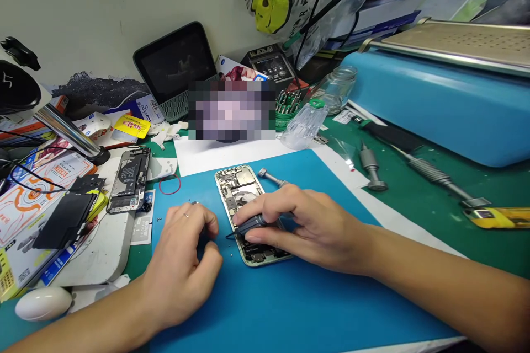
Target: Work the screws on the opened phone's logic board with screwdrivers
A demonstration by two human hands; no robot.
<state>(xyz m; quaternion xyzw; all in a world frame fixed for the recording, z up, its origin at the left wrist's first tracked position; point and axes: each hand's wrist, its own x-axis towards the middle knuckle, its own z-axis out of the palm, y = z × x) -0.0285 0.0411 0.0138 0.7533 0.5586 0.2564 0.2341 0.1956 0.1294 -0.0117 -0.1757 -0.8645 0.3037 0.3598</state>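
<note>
An opened smartphone (236,178) lies on the blue mat (265,309), its inner boards and parts exposed. My right hand (314,226) is over its lower half, closed on dark tweezers (252,224) between thumb and fingers. The tweezers' thin tip points left, by the phone's left edge. To the left of the phone, my left hand (182,265) rests on the mat with fingers loosely curled and the thumb apart; I see nothing held in it. Tiny screws lie on the mat between the hand and the phone. A small grey screwdriver (271,176) lies beyond the phone.
A second opened phone (130,179) lies at left on a white stand. A clear cup (304,124), a green bit holder (285,116) and a screen (176,63) stand behind. At right are screwdrivers (430,171), a yellow cutter (501,218) and a blue machine (434,94).
</note>
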